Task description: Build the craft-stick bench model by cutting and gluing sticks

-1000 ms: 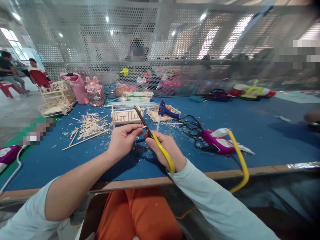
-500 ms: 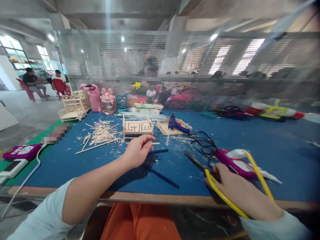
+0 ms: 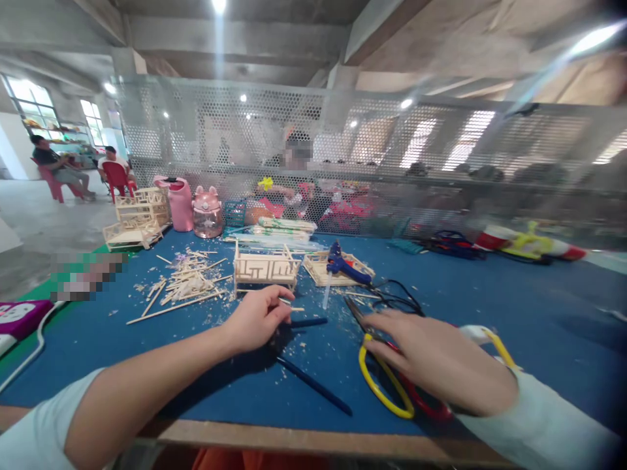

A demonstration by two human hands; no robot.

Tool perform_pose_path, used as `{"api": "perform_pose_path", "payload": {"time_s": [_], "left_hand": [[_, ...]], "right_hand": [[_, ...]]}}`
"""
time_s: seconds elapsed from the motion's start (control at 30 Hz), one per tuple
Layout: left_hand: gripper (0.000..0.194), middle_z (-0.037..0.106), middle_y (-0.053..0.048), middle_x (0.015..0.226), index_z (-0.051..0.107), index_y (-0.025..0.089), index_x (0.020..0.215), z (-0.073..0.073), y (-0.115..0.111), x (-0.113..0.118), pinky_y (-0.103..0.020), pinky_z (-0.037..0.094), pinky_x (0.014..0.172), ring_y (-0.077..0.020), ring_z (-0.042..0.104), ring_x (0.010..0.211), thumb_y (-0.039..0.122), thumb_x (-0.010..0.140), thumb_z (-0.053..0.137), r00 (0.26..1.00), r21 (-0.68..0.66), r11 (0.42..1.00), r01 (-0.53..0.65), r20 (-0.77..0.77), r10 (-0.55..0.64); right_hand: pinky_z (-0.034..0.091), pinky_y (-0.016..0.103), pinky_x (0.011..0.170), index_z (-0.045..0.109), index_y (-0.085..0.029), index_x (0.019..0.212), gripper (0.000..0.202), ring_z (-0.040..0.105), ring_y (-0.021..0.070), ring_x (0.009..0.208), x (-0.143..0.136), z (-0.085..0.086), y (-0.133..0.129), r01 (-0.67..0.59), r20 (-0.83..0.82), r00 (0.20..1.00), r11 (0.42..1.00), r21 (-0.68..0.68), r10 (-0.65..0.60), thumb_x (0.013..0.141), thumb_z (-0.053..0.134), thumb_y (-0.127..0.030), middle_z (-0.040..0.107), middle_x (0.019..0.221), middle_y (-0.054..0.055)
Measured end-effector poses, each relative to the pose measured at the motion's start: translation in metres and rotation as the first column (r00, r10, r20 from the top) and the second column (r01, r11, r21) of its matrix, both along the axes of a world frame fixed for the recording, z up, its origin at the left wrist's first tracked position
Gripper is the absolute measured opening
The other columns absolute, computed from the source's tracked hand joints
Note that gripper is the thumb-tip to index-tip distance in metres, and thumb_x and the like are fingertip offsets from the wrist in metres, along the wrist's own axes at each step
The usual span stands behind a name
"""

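Note:
My left hand (image 3: pixel 259 320) is closed in a pinch, with a short pale wooden stick (image 3: pixel 297 309) poking out past its fingertips. Two slim dark blue bars (image 3: pixel 316 386) spread out from beneath this hand; whether they belong to one tool is hidden. Lower right, my right hand (image 3: pixel 421 352) lies over scissors (image 3: pixel 386 385) with yellow and red handles, thumb and fingers on either side near the pivot. The blades point away toward a blue glue gun (image 3: pixel 345 264). Just beyond my left hand stands a small slatted wooden frame (image 3: pixel 267 271).
Loose sticks (image 3: pixel 193 277) and crumbs litter the blue mat left of centre. A wooden model (image 3: pixel 140 222), a pink bottle (image 3: pixel 180 205) and a clear pink jar (image 3: pixel 208 212) stand at the back left. Black cable (image 3: pixel 401 294) trails right. A perforated screen (image 3: pixel 245 130) closes off the back.
My right hand has moved forward and left with the scissors, its fingers now further up near the pivot. My left hand keeps its pinch in nearly the same place. The view has tilted up.

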State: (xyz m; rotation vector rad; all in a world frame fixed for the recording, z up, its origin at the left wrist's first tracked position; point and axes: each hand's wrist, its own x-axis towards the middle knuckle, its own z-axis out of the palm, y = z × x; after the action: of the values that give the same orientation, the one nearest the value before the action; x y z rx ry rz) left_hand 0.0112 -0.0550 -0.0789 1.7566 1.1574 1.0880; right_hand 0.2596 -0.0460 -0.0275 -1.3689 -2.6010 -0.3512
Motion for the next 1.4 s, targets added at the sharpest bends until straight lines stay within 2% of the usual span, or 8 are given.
{"api": "perform_pose_path", "payload": {"time_s": [0.1, 0.4, 0.47, 0.57, 0.8, 0.93, 1.13, 1.4], "left_hand": [[0.022, 0.066, -0.002, 0.072, 0.053, 0.016, 0.101, 0.0, 0.0, -0.001, -0.022, 0.039, 0.054, -0.0121, 0.055, 0.059, 0.028, 0.082, 0.052, 0.995, -0.001, 1.0, -0.006, 0.098, 0.006], [0.028, 0.067, -0.004, 0.071, 0.052, 0.015, 0.111, 0.015, 0.005, -0.007, -0.024, 0.043, 0.059, -0.0128, 0.059, 0.063, 0.025, 0.085, 0.05, 0.994, 0.161, 0.985, -0.056, 0.102, 0.04], [0.032, 0.065, -0.002, 0.068, 0.053, 0.016, 0.115, 0.027, 0.014, -0.016, -0.025, 0.041, 0.056, -0.0119, 0.055, 0.057, 0.024, 0.084, 0.051, 0.984, 0.304, 0.938, -0.168, 0.002, 0.176], [0.037, 0.065, -0.002, 0.079, 0.054, 0.016, 0.115, 0.052, 0.034, -0.032, -0.027, 0.042, 0.065, -0.0127, 0.054, 0.066, 0.013, 0.079, 0.049, 0.909, 0.506, 0.772, -0.384, 0.062, 0.412], [0.06, 0.07, -0.004, 0.08, 0.061, 0.015, 0.114, 0.078, 0.07, -0.043, -0.026, 0.042, 0.066, -0.0165, 0.06, 0.066, 0.0, 0.056, 0.057, 0.968, 0.232, 0.971, -0.051, -0.229, 0.106], [0.071, 0.071, -0.006, 0.086, 0.057, 0.014, 0.121, 0.076, 0.069, -0.041, -0.026, 0.043, 0.071, -0.0205, 0.064, 0.076, 0.002, 0.051, 0.063, 0.929, 0.216, 0.976, 0.001, -0.363, 0.079], [0.072, 0.07, -0.007, 0.103, 0.041, 0.014, 0.136, 0.086, 0.058, -0.036, -0.027, 0.043, 0.08, -0.0186, 0.063, 0.091, 0.017, 0.067, 0.061, 0.767, 0.213, 0.974, 0.073, -0.636, 0.082], [0.058, 0.073, -0.004, 0.093, 0.048, 0.018, 0.132, 0.079, 0.065, -0.025, -0.027, 0.045, 0.075, -0.0188, 0.065, 0.088, 0.026, 0.075, 0.061, 0.672, 0.285, 0.958, 0.015, -0.712, 0.202]], "right_hand": [[0.048, 0.027, 0.064, 0.066, -0.022, 0.104, 0.025, 0.067, 0.0183, 0.079, -0.029, 0.009, 0.001, -0.287, -0.054, 0.953, 0.947, 0.142, 0.297, 0.086, 0.051, -0.029, 0.071, 0.093, 0.006], [0.042, 0.026, 0.064, 0.07, -0.017, 0.085, 0.028, 0.058, 0.0156, 0.072, -0.076, -0.003, 0.045, -0.482, -0.215, 0.823, 0.847, 0.225, 0.526, 0.091, 0.044, -0.025, 0.068, 0.076, 0.008], [0.04, 0.027, 0.063, 0.071, -0.018, 0.085, 0.028, 0.057, 0.0158, 0.072, -0.079, -0.001, 0.058, -0.445, -0.233, 0.829, 0.852, 0.276, 0.509, 0.09, 0.046, -0.028, 0.066, 0.075, 0.007], [0.034, 0.026, 0.058, 0.073, -0.02, 0.085, 0.029, 0.052, 0.0152, 0.067, -0.085, -0.002, 0.074, -0.338, -0.221, 0.875, 0.872, 0.355, 0.43, 0.088, 0.048, -0.033, 0.063, 0.07, 0.005], [0.026, 0.029, 0.056, 0.073, -0.018, 0.088, 0.032, 0.047, 0.0152, 0.061, -0.092, -0.016, 0.078, -0.296, -0.178, 0.902, 0.864, 0.407, 0.393, 0.089, 0.043, -0.029, 0.061, 0.064, 0.006], [0.025, 0.029, 0.055, 0.073, -0.018, 0.085, 0.034, 0.045, 0.0136, 0.058, -0.091, -0.018, 0.077, -0.312, -0.073, 0.92, 0.83, 0.462, 0.386, 0.09, 0.041, -0.028, 0.062, 0.061, 0.005], [0.025, 0.028, 0.054, 0.071, -0.018, 0.084, 0.027, 0.048, 0.0136, 0.057, -0.093, -0.023, 0.078, -0.298, -0.049, 0.918, 0.764, 0.573, 0.395, 0.088, 0.046, -0.026, 0.064, 0.062, 0.004], [0.029, 0.028, 0.053, 0.069, -0.018, 0.081, 0.026, 0.051, 0.0129, 0.055, -0.096, -0.031, 0.082, -0.28, -0.121, 0.906, 0.789, 0.547, 0.406, 0.088, 0.045, -0.025, 0.066, 0.063, 0.002]]}}
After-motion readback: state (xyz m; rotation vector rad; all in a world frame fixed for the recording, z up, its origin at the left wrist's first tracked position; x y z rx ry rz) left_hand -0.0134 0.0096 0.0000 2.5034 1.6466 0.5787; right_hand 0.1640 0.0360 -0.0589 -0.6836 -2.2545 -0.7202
